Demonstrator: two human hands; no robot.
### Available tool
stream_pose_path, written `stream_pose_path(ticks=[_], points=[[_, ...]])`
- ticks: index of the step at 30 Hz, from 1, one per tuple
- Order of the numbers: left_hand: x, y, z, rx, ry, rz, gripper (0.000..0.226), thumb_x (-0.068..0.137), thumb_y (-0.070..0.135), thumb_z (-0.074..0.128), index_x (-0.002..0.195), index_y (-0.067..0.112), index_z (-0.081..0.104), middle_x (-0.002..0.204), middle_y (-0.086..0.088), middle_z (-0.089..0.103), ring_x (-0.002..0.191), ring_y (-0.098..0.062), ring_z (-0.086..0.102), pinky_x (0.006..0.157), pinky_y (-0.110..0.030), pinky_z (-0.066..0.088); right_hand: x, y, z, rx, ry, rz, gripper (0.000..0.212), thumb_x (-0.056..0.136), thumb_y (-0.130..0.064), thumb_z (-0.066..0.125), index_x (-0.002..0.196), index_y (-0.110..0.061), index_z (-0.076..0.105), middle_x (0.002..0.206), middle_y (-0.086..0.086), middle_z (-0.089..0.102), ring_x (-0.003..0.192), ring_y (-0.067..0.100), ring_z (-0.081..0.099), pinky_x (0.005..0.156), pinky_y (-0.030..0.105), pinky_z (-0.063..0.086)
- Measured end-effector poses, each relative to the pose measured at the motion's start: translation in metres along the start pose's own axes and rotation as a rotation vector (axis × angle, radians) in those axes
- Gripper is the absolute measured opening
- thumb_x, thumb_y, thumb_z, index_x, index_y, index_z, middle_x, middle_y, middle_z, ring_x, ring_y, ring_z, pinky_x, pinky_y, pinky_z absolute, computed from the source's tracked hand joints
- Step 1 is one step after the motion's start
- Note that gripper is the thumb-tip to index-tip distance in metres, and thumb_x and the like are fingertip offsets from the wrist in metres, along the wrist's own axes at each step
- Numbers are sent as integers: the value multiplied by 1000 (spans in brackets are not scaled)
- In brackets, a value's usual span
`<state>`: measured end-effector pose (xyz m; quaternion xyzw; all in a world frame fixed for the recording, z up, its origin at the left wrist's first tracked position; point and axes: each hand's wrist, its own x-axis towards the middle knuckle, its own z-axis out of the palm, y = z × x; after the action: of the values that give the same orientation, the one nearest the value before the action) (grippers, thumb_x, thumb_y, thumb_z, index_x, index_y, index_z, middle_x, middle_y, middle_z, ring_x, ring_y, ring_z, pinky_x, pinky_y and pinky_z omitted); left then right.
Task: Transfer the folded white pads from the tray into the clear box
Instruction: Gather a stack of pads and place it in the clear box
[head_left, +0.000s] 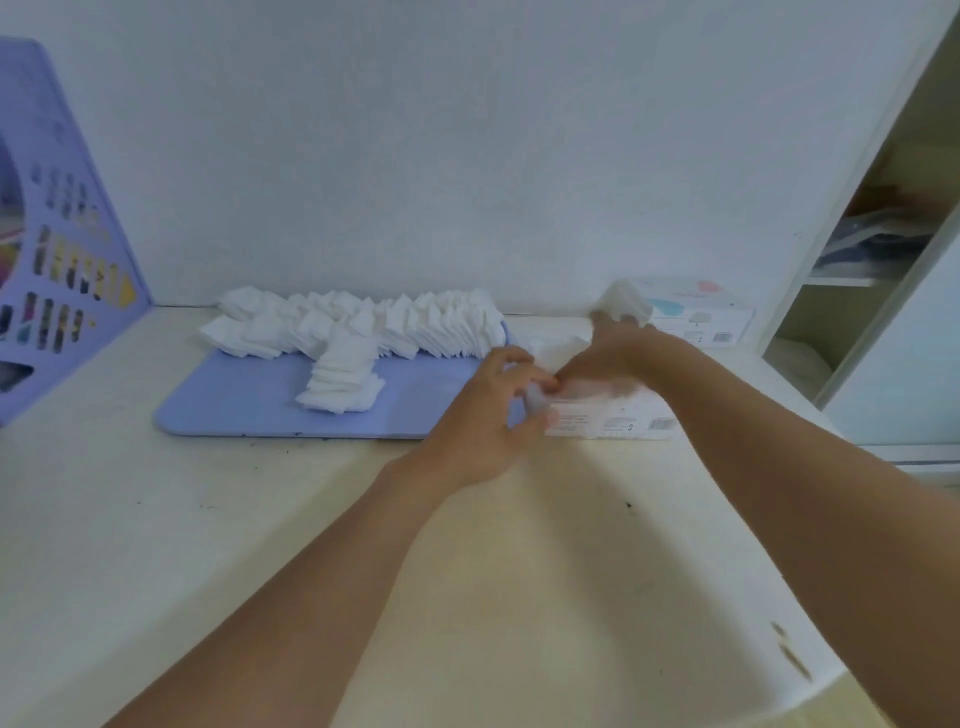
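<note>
Pads (358, 325), loads of them, sit piled along the far side of the blue tray (249, 405), with a small stack nearer the middle. Both hands meet over the clear box (608, 415) just right of the tray: left hand (488, 415) curled, pinching something white at the box's left end, right hand (602, 358) blurred, can't tell its grip. I'd tuck pads in flat. A printed carton (696, 317) stands behind, a purple file holder (57, 260) far left.
</note>
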<state>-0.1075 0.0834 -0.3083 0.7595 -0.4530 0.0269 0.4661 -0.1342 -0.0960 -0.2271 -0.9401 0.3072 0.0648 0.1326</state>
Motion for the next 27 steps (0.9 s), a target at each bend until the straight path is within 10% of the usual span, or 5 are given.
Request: stream_pose_path(ticks=[4,6,11,19,27], points=[[-4,-7,-76,64,454,-121,12,94,18,66,104,14,71,110,0,64,91,-11,64,75,-12,46,-43,-43,-4,469,386,-396,54,82,-32,77,131,-16,59,132,10,60,120,26,59,101,39,48],[-15,-31,-111,244,608,-285,20,95,21,62,111,13,68,117,-8,64,105,-24,62,88,-26,48,-58,-78,24,663,198,-502,23,88,-26,70,100,-7,73,97,13,75,86,23,71,84,44,59],[-46,-75,-141,264,344,-873,67,95,56,52,138,4,51,135,-17,59,122,-36,55,99,-42,45,-46,-135,98,687,-34,-420,46,95,-34,62,63,-2,55,77,32,65,70,35,63,80,57,55],[-36,-79,-129,133,199,-737,39,100,45,48,130,22,60,119,4,67,107,-19,62,100,-42,49,-30,-168,95,783,-179,-197,66,95,-69,43,102,-8,67,81,7,65,76,25,62,74,33,50],[-47,-91,-120,-41,164,-549,56,64,64,67,117,48,61,118,18,67,101,-8,69,94,-46,56,-8,-128,104,1222,-307,-286,6,92,-22,72,98,-19,73,82,1,71,56,10,53,45,20,42]])
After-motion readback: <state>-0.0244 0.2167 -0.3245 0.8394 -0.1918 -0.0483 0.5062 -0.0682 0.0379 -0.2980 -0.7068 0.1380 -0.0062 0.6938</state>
